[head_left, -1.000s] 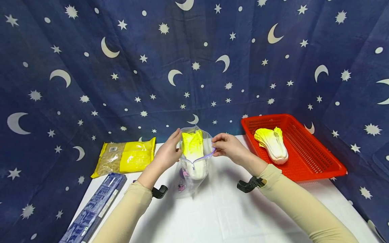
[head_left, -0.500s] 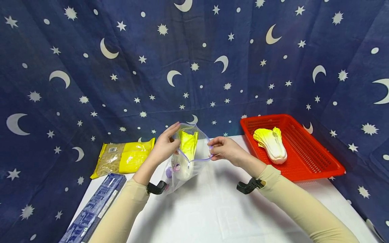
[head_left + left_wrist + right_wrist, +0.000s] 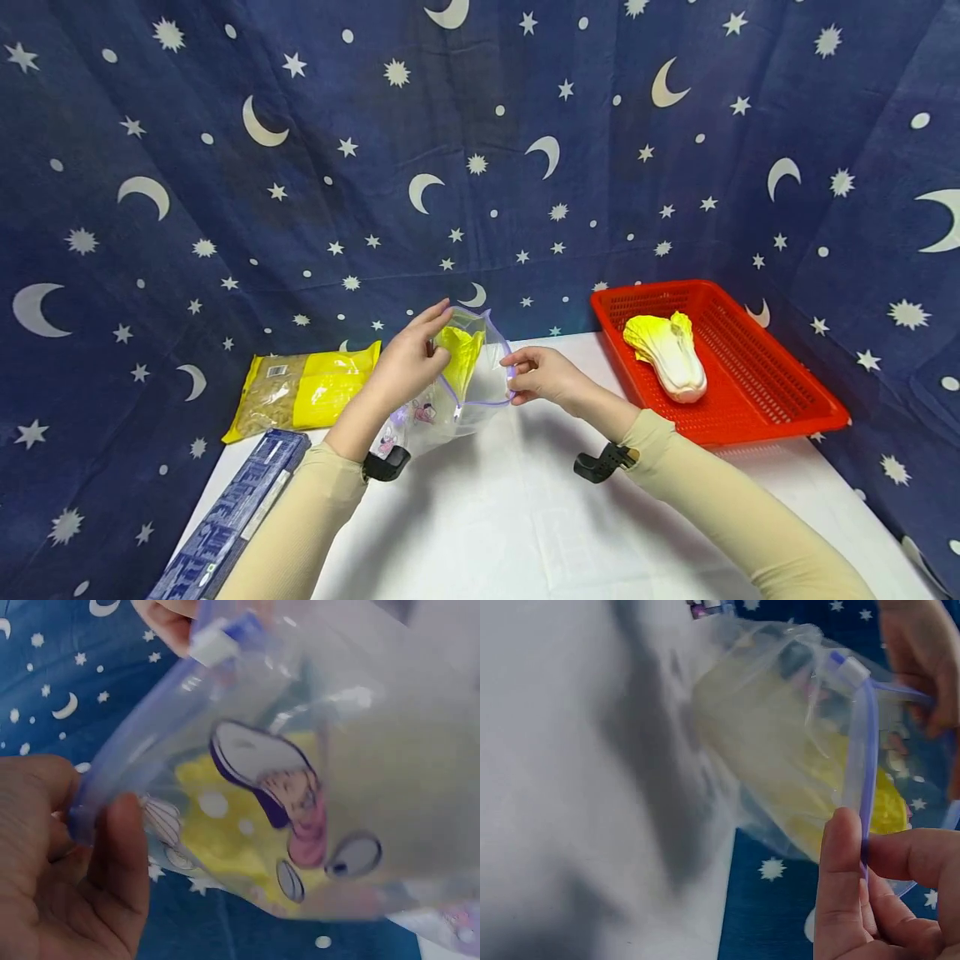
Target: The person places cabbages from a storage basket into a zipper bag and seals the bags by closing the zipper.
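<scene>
A clear zip bag [image 3: 438,421] with a purple-edged mouth and cartoon prints is held between both hands above the white table. Inside it lies a napa cabbage, its yellow leafy end [image 3: 461,354] showing at the mouth; in the right wrist view its pale body [image 3: 757,727] is blurred by the plastic. My left hand [image 3: 408,362] pinches the left side of the rim, thumb against fingers in the left wrist view. On the opposite side my right hand [image 3: 547,379] pinches the rim between thumb and fingertips. A white slider [image 3: 214,646] sits on the zip.
At right stands a red plastic basket [image 3: 772,367] with another napa cabbage [image 3: 669,354] inside. A yellow packet [image 3: 303,390] lies at the back left, near a long blue box [image 3: 232,517] along the table's left edge. A dark patterned curtain [image 3: 480,208] hangs behind.
The bag has tilted, its bottom swinging left and its mouth turning to the right. The cabbage has sunk deeper into it. Both hands keep their hold, the right shifting slightly left.
</scene>
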{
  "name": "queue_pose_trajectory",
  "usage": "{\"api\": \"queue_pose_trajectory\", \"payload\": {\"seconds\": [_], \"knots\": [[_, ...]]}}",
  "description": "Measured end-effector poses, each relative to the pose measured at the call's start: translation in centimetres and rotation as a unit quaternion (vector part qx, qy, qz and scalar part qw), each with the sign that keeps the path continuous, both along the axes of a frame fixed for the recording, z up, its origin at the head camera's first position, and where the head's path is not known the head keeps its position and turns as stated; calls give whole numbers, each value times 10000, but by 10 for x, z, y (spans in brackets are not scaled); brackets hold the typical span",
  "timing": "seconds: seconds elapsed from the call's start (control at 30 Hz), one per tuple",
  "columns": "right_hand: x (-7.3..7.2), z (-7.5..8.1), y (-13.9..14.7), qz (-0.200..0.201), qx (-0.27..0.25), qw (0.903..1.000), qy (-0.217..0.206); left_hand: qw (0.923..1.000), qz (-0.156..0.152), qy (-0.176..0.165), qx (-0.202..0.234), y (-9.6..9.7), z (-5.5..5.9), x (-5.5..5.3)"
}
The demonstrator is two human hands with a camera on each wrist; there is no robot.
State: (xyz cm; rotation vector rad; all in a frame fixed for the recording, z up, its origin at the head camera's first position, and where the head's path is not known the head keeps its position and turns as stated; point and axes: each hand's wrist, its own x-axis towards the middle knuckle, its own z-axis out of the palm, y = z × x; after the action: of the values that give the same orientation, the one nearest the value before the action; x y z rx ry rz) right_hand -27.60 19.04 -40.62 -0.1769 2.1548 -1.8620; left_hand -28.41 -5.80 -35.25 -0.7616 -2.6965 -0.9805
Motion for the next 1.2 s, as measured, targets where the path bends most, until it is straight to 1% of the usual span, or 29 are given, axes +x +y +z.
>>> {"api": "queue_pose_trajectory", "payload": {"seconds": [0.03, 0.1, 0.17, 0.2, 0.27, 0.33, 0.4, 0.47, 0.53, 0.63, 0.73, 0.87, 0.97, 1.03, 1.1, 1.2], "knots": [[0, -2, -1, 6, 34, 10000, -18, 9994, 50, 152, -295, 2, 2, 1], [0, -5, -2, -4, 108, 9999, 10, 9959, 151, 333, -829, 5, 4, 3], [0, -9, -2, -54, 157, 9998, 76, 9913, 272, 336, -1240, 7, 4, 3], [-1, -11, -2, -85, 195, 9997, 120, 9903, 307, 275, -1326, 7, 3, 3], [-1, -13, -2, -161, 312, 9992, 192, 9906, 344, 106, -1322, 6, -2, 2], [-3, -16, 0, -235, 435, 9986, 213, 9931, 350, -112, -1113, 4, -9, 0], [-5, -18, 4, -280, 529, 9980, 199, 9961, 293, -363, -750, 1, -15, -1], [-7, -21, 7, -288, 544, 9979, 180, 9965, 262, -704, -358, -1, -20, -3], [-8, -23, 10, -281, 539, 9980, 158, 9941, 267, -1054, -48, -2, -25, -4], [-8, -25, 13, -285, 537, 9981, 128, 9893, 245, -1402, 318, -1, -32, -4], [-8, -26, 15, -314, 623, 9975, 108, 9833, 113, -1680, 685, 3, -39, -6], [-9, -28, 19, -281, 823, 9962, 26, 9702, -167, -2098, 1198, 9, -48, -8], [-9, -27, 26, -122, 1036, 9945, -12, 9542, -345, -2484, 1630, 11, -55, -10], [-8, -23, 33, 59, 1154, 9933, -15, 9404, -436, -2747, 1958, 11, -58, -11], [-8, -17, 44, 251, 1186, 9926, 47, 9283, -531, -2945, 2207, 11, -62, -12], [-10, -3, 67, 374, 1150, 9926, 129, 9171, -721, -3083, 2424, 12, -66, -13]]}}
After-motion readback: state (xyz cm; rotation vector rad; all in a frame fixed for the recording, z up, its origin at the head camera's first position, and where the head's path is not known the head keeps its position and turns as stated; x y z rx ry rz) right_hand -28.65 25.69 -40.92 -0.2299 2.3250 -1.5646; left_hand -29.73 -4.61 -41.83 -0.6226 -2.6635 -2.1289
